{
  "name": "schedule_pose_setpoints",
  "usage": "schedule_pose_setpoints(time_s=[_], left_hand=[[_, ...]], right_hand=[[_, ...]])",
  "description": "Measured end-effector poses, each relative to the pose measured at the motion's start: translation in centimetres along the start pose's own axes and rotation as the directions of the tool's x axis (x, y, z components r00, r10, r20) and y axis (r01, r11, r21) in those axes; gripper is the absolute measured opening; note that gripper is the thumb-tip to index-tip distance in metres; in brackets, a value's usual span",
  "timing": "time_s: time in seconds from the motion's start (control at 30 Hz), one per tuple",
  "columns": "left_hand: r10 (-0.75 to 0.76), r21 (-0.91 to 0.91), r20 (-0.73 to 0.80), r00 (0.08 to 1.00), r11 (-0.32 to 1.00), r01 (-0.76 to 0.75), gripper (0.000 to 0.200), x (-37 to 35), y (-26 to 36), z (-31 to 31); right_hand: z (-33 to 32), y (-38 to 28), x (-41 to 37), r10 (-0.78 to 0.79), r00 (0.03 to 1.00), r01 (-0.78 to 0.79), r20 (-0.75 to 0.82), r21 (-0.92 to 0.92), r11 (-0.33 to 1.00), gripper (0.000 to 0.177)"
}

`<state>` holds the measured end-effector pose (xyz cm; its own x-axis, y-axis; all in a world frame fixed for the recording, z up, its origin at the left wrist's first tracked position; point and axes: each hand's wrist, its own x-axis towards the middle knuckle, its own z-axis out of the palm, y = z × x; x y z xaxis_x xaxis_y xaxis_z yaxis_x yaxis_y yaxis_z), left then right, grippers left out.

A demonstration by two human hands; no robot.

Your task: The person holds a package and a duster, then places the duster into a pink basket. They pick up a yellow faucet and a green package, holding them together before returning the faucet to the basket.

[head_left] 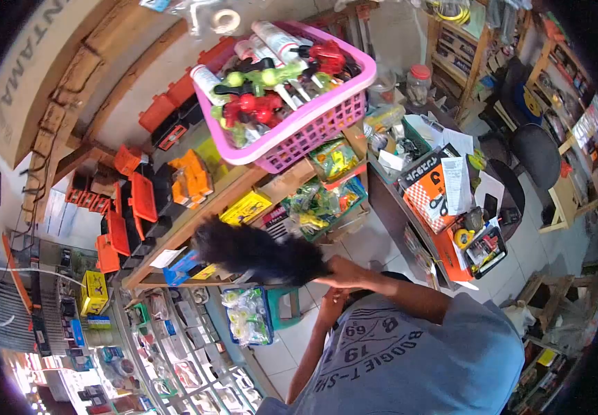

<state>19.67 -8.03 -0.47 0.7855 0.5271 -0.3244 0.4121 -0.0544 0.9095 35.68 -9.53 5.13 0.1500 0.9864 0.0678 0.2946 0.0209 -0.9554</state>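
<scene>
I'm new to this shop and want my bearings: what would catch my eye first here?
The pink basket heaped with red and green tools and white tubes, perched on the wooden shelf up top. Next the black feather duster at centre, gripped by a hand, then the orange cases stacked at left.

Single head-worn fisheye view, tilted steeply down and rolled, grey shirt (pixel 409 353) close below, shelves (pixel 195 207) near ahead
</scene>
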Motion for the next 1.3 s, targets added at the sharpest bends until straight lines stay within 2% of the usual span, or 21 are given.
schedule_pose_setpoints(time_s=[0.03,0.07,0.1,0.13,0.2,0.27,0.33,0.37,0.47,0.53,0.63,0.67,0.7,0.77,0.87,0.97,1.03,1.1,1.17,1.23,1.3], left_hand=[[-0.037,0.093,0.014,0.999,0.995,0.036,0.022,1.1,1.6,0.0],[0.078,0.099,-0.004,0.997,0.992,-0.078,0.021,2.8,0.0,0.5],[0.187,0.107,-0.020,0.982,0.977,-0.184,0.020,4.6,-3.5,0.8],[0.207,0.236,-0.069,0.976,0.954,-0.185,0.021,6.1,-7.4,1.0],[0.142,0.045,-0.163,0.976,0.990,-0.137,0.023,8.2,-5.7,0.7],[0.053,-0.153,-0.241,0.969,0.984,-0.092,0.027,10.5,-5.2,-0.2],[0.160,0.336,-0.340,0.927,0.941,-0.039,0.024,13.7,-6.4,-2.1],[0.151,0.346,-0.332,0.931,0.938,-0.029,0.024,14.4,-5.9,-2.9],[0.173,0.478,-0.350,0.921,0.878,0.017,0.026,18.0,-3.6,-5.0],[0.523,0.830,-0.233,0.820,0.546,-0.112,0.037,20.0,-1.9,-6.0],[0.269,0.952,0.052,0.962,0.278,-0.129,0.054,23.3,-1.1,-7.6],[0.282,0.980,0.169,0.944,0.050,-0.190,0.056,24.0,-2.6,-8.2],[0.290,0.977,0.185,0.939,0.048,-0.207,0.056,24.7,-3.8,-8.6],[0.227,0.971,0.233,0.946,-0.105,-0.214,0.055,25.8,-5.3,-9.0],[0.190,0.981,0.191,0.963,-0.076,-0.180,0.052,26.9,-5.8,-8.9],[0.105,0.992,0.130,0.986,-0.014,-0.129,0.043,26.5,-4.3,-9.2],[0.299,0.981,0.074,0.951,0.148,-0.123,0.039,25.4,-3.2,-9.5],[0.206,0.943,-0.019,0.978,0.329,-0.051,0.040,24.2,-1.9,-9.5],[0.346,0.635,-0.261,0.901,0.765,-0.110,0.045,22.7,-1.4,-9.2],[0.446,0.439,-0.344,0.826,0.854,-0.278,0.052,21.0,-1.9,-8.1],[-0.011,-0.195,-0.311,0.950,0.979,-0.052,0.052,19.1,-3.6,-7.1]], right_hand=[[-1.6,2.0,-0.8,-0.027,0.997,0.029,-0.077,0.025,0.999,0.037],[-3.4,5.9,-2.3,0.045,0.999,-0.038,0.015,-0.318,0.947,0.034],[-2.8,12.7,-3.8,-0.156,0.977,0.075,-0.149,-0.442,0.894,0.032],[-7.2,5.1,-5.2,0.085,0.990,-0.107,-0.116,-0.195,0.975,0.024],[-5.5,16.8,-9.3,0.059,0.979,-0.133,-0.197,-0.388,0.912,0.038],[-6.6,14.4,-11.6,0.018,0.867,0.035,-0.498,0.097,0.995,0.040],[-7.0,17.2,-17.4,0.103,0.868,-0.256,-0.486,-0.259,0.931,0.052],[-8.2,13.9,-17.8,0.288,0.815,-0.371,-0.503,-0.069,0.926,0.049],[-8.4,15.0,-18.5,0.250,0.800,-0.219,-0.545,0.123,0.968,0.047],[-8.1,13.3,-19.2,0.442,0.639,-0.504,-0.630,0.092,0.859,0.046],[-9.3,8.9,-18.1,0.279,0.655,-0.306,-0.702,0.091,0.948,0.036],[-8.0,14.1,-19.8,0.005,0.677,-0.274,-0.736,-0.246,0.930,0.036],[-6.8,17.4,-21.2,0.004,0.665,-0.285,-0.747,-0.249,0.926,0.036],[-5.3,21.0,-23.0,0.352,0.461,-0.469,-0.814,0.114,0.876,0.038],[-9.6,11.2,-20.0,0.386,0.593,-0.271,-0.707,0.277,0.922,0.040],[-9.2,13.4,-20.3,0.318,0.603,-0.193,-0.732,0.253,0.948,0.044],[-9.9,13.1,-20.1,0.281,0.615,-0.147,-0.736,0.243,0.959,0.046],[-10.1,13.2,-20.1,0.334,0.609,-0.146,-0.719,0.313,0.939,0.045],[-9.9,14.2,-19.8,0.271,0.573,-0.122,-0.774,0.246,0.961,0.042],[-9.6,17.2,-19.8,0.197,0.535,-0.087,-0.822,0.178,0.980,0.039],[-7.8,23.3,-21.1,0.142,0.584,-0.419,-0.799,-0.147,0.896,0.037]])
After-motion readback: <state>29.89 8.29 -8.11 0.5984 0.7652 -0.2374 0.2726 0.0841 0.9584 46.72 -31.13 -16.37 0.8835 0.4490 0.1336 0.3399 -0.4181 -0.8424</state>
